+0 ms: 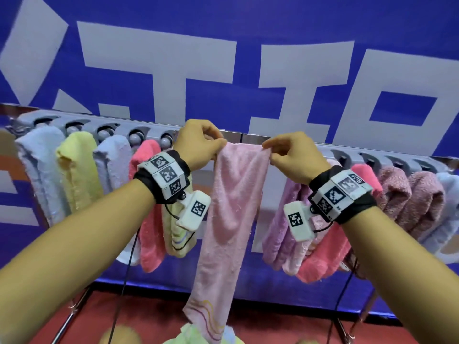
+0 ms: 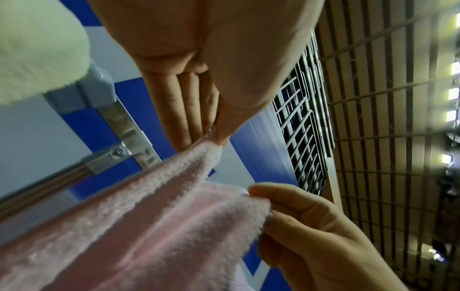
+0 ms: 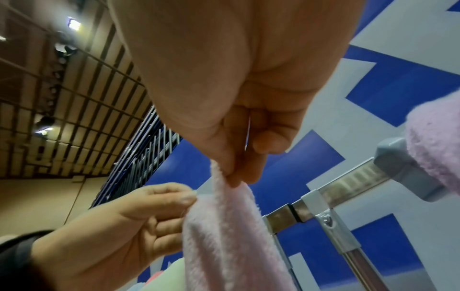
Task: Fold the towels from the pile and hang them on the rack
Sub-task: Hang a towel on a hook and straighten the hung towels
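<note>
Both hands pinch 1 pink towel before rack, blue wall, seemingly red floor

The pink towel is covering the rack bar directly behind it, and its lower end is running off the head view's bottom edge. Below the pink towel, the pile is being cropped there too, showing only blurred pale scraps.
</note>
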Action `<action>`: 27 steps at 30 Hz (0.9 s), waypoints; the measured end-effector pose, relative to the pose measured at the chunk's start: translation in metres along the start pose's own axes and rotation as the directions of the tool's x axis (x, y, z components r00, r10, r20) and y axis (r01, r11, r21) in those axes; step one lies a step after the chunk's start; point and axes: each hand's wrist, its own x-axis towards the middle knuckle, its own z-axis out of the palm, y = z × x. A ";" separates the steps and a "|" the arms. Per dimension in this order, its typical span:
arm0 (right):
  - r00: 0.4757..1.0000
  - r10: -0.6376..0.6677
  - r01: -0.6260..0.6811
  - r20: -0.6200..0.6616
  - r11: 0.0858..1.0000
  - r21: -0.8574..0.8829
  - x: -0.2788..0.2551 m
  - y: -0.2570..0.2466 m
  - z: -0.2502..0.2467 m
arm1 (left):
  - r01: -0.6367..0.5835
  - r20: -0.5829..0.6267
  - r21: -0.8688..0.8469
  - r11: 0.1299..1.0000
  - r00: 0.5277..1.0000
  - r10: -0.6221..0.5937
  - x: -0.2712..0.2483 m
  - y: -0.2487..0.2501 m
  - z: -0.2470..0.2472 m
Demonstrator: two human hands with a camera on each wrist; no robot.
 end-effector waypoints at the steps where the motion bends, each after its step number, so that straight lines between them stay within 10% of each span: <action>1: 0.999 -0.046 0.046 0.026 0.999 0.004 0.000 -0.001 0.002 | -0.007 0.019 -0.030 1.000 1.000 0.007 -0.004 0.003 0.002; 11: 0.943 -0.275 0.301 0.187 0.945 -0.129 -0.003 -0.015 0.013 | -0.024 0.096 -0.191 0.981 0.994 0.043 -0.023 0.007 0.021; 27: 0.954 -0.250 0.276 -0.164 0.948 0.162 -0.016 -0.004 0.027 | 0.020 0.263 -0.392 0.920 0.960 0.091 -0.043 0.003 0.015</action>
